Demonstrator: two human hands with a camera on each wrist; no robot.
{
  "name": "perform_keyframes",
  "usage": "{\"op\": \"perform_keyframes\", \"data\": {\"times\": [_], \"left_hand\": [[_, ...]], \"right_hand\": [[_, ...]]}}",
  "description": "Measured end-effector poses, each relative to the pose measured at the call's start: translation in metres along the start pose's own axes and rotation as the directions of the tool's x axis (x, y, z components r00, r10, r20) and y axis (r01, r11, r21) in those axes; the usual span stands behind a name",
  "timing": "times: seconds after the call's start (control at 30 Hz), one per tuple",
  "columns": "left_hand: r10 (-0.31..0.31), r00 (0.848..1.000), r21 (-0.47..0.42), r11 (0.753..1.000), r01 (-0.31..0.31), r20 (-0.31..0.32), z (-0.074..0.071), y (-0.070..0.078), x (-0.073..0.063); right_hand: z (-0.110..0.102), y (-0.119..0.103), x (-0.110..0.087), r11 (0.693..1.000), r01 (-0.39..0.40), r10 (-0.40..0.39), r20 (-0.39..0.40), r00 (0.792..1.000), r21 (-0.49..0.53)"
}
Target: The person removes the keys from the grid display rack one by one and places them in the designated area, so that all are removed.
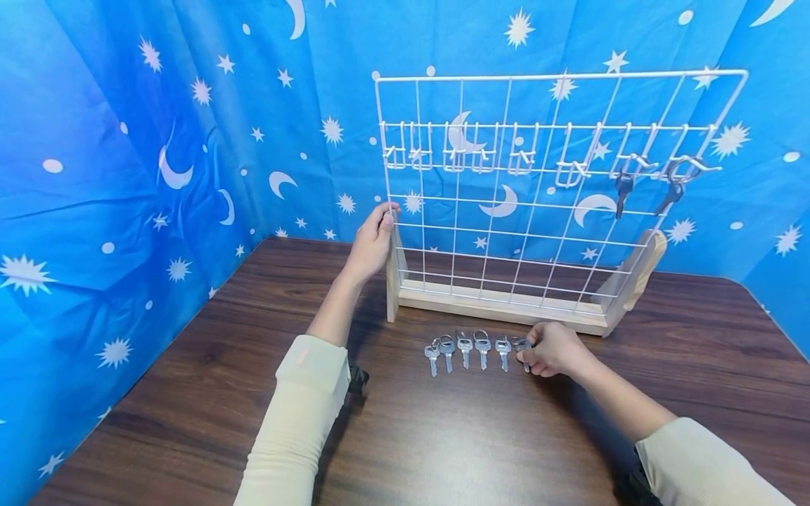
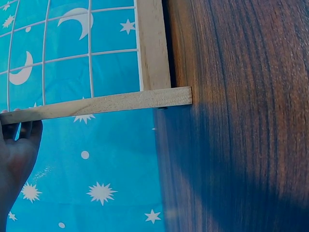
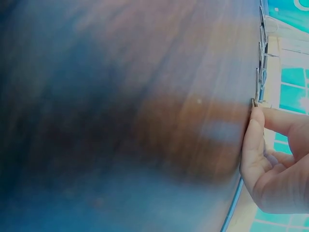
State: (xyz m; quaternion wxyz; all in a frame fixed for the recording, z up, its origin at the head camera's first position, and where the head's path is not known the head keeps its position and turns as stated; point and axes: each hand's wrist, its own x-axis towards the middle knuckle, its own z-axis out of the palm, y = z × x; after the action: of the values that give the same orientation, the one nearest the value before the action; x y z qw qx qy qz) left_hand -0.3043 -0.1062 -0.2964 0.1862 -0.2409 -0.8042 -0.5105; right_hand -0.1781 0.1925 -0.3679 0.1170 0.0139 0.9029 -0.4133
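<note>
Head: right hand (image 1: pixel 557 349) pinches key (image 1: pixel 522 344) pointing nearward

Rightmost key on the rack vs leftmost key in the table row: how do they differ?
Pose: the rightmost hanging key hangs by its ring, blade down and leaning; the leftmost table key lies flat, blade toward the person.
Support: the hanging key is on a white hook, the table key on the tabletop.
Look: the hanging key appears dark grey, the table key brighter silver.
Shared: both have a ring.
</note>
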Motion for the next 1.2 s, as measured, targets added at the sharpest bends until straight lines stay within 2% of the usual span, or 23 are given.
{"op": "perform_keyframes", "data": {"times": [0.6, 0.93, 1.1, 1.2], "left_hand": [[-0.002, 1.0, -0.006, 1.0, 0.002, 0.008, -0.001, 0.001, 0.0], [-0.002, 1.0, -0.002, 1.0, 0.002, -0.002, 0.0, 0.001, 0.002], [0.001, 1.0, 0.001, 1.0, -0.001, -0.001, 0.0, 0.0, 0.002], [0.003, 1.0, 0.003, 1.0, -0.003, 0.006, 0.0, 0.0, 0.001]], "right_hand": [[0.001, 0.004, 0.004, 0.999, -0.025, 0.025, 0.006, 1.0, 0.035], [-0.004, 0.005, 0.004, 0.996, -0.036, 0.032, 0.053, 0.998, 0.087], [-0.013, 0.006, 0.0, 0.995, -0.024, 0.013, 0.112, 0.994, 0.095], [-0.024, 0.006, -0.004, 0.997, 0.027, -0.033, 0.084, 0.996, 0.074]]}}
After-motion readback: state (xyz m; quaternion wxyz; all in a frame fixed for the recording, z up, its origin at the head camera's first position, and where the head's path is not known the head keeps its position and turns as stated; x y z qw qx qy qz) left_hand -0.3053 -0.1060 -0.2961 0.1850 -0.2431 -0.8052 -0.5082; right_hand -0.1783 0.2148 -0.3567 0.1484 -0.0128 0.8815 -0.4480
